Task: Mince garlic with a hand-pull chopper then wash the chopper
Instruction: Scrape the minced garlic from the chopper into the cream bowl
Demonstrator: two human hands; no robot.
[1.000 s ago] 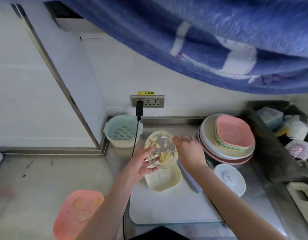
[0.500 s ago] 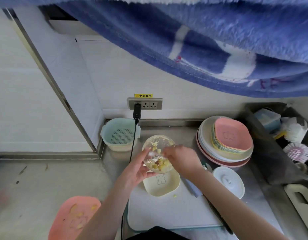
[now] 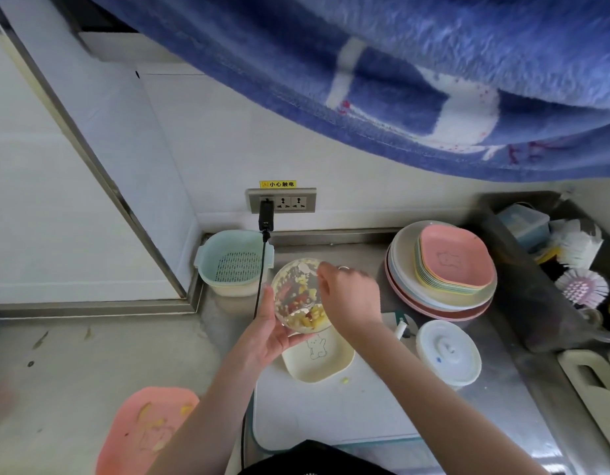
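My left hand [image 3: 269, 332] holds the clear chopper bowl [image 3: 298, 296] from below, tilted toward me above a cream square plate [image 3: 319, 363]. Yellow minced garlic and some reddish bits cling to the inside of the bowl. My right hand [image 3: 351, 299] reaches into the bowl from its right rim, fingers curled; what they hold is hidden. The plate sits on a white cutting board [image 3: 331, 413]. The white chopper lid [image 3: 447, 351] lies to the right on the steel counter.
A teal colander basket [image 3: 233, 262] stands behind left, with a black cable [image 3: 259, 293] running down from the wall socket. Stacked plates [image 3: 440, 269] sit back right, brushes [image 3: 583, 286] in a dark tray beyond. A pink plate [image 3: 142, 430] lies front left.
The bowl has stayed above the cream plate while my right hand moved inside it, and garlic has shifted toward the bowl's lower edge. The camera view has shifted a little.
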